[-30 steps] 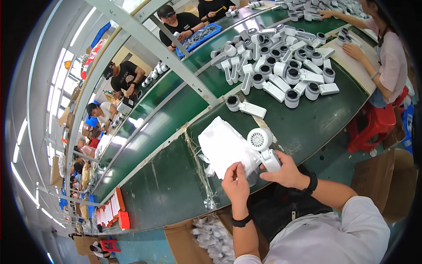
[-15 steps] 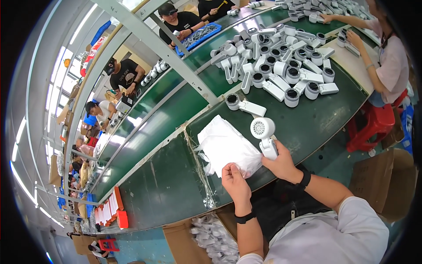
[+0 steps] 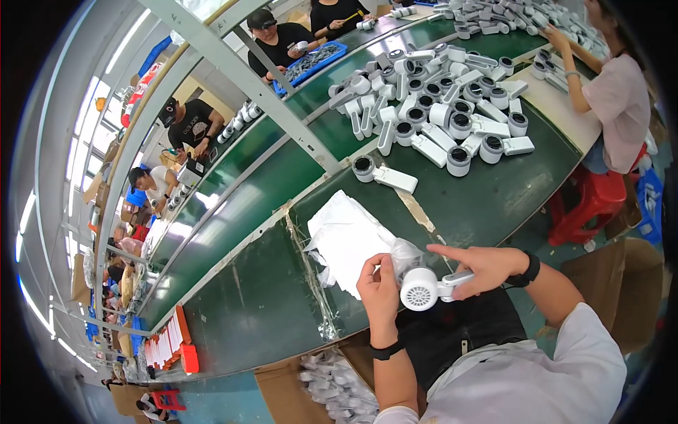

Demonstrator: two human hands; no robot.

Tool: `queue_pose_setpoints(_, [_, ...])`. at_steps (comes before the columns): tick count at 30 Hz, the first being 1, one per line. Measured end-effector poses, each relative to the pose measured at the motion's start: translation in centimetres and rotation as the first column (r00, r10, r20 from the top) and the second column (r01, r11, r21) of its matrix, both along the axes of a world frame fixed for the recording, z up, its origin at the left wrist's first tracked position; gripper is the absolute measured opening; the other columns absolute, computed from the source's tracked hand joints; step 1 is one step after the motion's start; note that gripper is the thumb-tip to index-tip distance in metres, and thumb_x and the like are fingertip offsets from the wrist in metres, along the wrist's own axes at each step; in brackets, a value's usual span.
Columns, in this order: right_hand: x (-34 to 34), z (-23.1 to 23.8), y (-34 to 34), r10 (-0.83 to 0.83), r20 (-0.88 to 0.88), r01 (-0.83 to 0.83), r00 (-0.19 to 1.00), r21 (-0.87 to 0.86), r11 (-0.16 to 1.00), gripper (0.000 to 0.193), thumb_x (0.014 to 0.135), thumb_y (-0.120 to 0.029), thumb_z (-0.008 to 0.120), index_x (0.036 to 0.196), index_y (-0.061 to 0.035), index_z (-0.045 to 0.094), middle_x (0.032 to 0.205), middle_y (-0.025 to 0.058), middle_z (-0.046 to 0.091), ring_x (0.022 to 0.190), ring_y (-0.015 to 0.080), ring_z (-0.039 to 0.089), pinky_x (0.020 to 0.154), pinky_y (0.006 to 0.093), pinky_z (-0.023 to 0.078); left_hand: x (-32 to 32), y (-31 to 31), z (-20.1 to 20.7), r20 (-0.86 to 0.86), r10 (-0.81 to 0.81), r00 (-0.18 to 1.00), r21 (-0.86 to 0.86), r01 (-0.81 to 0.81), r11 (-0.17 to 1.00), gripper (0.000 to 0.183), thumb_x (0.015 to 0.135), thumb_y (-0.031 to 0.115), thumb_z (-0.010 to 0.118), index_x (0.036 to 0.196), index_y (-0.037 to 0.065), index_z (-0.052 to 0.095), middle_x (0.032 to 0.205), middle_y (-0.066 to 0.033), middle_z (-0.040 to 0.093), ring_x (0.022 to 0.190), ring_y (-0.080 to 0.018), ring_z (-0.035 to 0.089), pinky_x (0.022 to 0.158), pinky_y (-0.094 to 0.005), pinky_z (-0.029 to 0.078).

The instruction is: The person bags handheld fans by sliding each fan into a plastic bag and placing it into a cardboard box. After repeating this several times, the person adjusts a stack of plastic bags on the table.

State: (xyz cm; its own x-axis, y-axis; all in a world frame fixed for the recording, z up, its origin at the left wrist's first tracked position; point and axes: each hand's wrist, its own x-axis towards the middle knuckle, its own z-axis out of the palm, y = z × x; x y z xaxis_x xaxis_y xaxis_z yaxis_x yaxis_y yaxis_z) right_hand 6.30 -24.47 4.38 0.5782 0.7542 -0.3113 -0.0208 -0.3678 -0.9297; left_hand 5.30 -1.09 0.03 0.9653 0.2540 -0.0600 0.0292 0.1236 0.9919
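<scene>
My right hand [image 3: 491, 270] grips a white handheld fan [image 3: 419, 291] by its handle, with the forefinger stretched out to the left. The fan's round grille head points left and lies just beside my left hand [image 3: 380, 288]. Thumb and fingers of my left hand are pinched on the near right corner of a clear plastic bag [image 3: 407, 254]. That bag lies at the edge of a stack of white plastic bags [image 3: 342, 237] on the green table [image 3: 244, 311]. Another white fan [image 3: 385, 175] lies beyond the stack.
A large heap of white fans [image 3: 452, 116] covers the far table. A grey metal post [image 3: 282, 116] rises at the table's far edge. Below the near edge sits a carton [image 3: 289, 381] of bagged fans. Co-workers sit across and at right, by a red stool [image 3: 590, 208].
My right hand has brought the fan down toward me and turned it from upright to lying sideways, its head now by my left hand. The clear bag's corner is lifted.
</scene>
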Motion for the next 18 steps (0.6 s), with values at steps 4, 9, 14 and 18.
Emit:
queue_pose_setpoints(4, [1.6, -2.1, 1.1, 0.061, -0.062, -0.056, 0.996, 0.078, 0.995, 0.095, 0.087, -0.017, 0.066, 0.152, -0.0082, -0.002, 0.084, 0.0087, 0.068, 0.059, 0.0119, 0.058, 0.055, 0.0275, 0.05, -0.2, 0.9, 0.2, 0.013, -0.126, 0.992, 0.001, 0.126, 0.992, 0.013, 0.093, 0.014, 0.063, 0.094, 0.001, 0.065, 0.07, 0.0045, 0.056, 0.057, -0.0014, 0.043, 0.049, -0.018, 0.032])
queue_pose_setpoints(9, [2.7, -3.1, 2.2, 0.132, -0.092, -0.126, 0.987, 0.068, 0.99, 0.071, 0.091, -0.024, 0.062, 0.15, -0.0068, 0.026, 0.084, 0.0042, 0.066, 0.062, 0.0099, 0.057, 0.057, 0.0243, 0.048, -1.0, 3.2, 0.4, 0.008, -0.189, 0.982, 0.018, 0.189, 0.982, 0.012, 0.093, 0.013, 0.064, 0.093, 0.001, 0.065, 0.076, 0.0034, 0.059, 0.062, -0.0033, 0.048, 0.055, -0.0189, 0.038])
queue_pose_setpoints(14, [0.4, -4.7, 4.3, -0.234, -0.082, 0.24, 0.969, 0.073, 0.968, 0.069, 0.09, -0.029, 0.06, 0.148, -0.0071, 0.031, 0.084, 0.004, 0.065, 0.06, 0.0108, 0.058, 0.056, 0.0261, 0.049, -1.7, 1.0, 1.1, 0.334, -0.181, 0.925, 0.565, -0.042, 0.824, 0.006, 0.089, 0.005, 0.063, 0.089, -0.001, 0.064, 0.088, -0.006, 0.06, 0.074, -0.0143, 0.057, 0.063, -0.0267, 0.046])
queue_pose_setpoints(18, [-0.8, -6.0, 6.3, -0.486, -0.079, 0.487, 0.87, 0.281, 0.827, 0.07, 0.088, -0.021, 0.064, 0.146, -0.0003, 0.031, 0.091, 0.0067, 0.066, 0.067, 0.0099, 0.06, 0.061, 0.0269, 0.05, -3.2, -2.4, 1.5, 0.326, -0.306, 0.894, 0.626, 0.038, 0.779, 0.004, 0.085, 0.001, 0.064, 0.088, -0.001, 0.063, 0.087, -0.0129, 0.06, 0.075, -0.0257, 0.06, 0.067, -0.0319, 0.049])
